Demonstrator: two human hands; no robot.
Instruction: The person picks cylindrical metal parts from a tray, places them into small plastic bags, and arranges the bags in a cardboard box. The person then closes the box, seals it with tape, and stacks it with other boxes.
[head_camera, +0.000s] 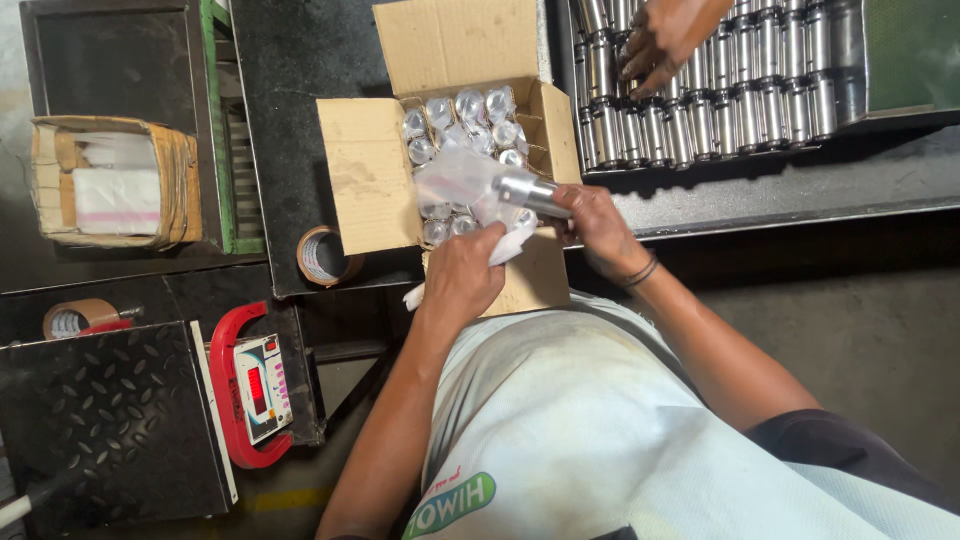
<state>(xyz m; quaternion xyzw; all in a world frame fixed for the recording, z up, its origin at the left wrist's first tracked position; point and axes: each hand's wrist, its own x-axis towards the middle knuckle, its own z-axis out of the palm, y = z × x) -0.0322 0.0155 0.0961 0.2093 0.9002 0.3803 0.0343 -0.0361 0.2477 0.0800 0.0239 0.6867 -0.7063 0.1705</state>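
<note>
My right hand (598, 228) grips a shiny metal cylinder (530, 192) by its near end. Its far end pokes into a clear plastic bag (462, 182). My left hand (462, 278) pinches the bag's loose white edge. Both hands hover over an open cardboard box (365, 185) whose inside holds several bagged cylinders (465, 120) standing upright. Both hands are close together at the box's near right corner.
A dark tray (850, 60) at the top right holds rows of bare metal cylinders, with another person's hand (665, 40) resting on them. Tape rolls (322, 255) (75, 318), a red-handled weighing scale (255, 390) and a carton of bags (115, 182) lie to the left.
</note>
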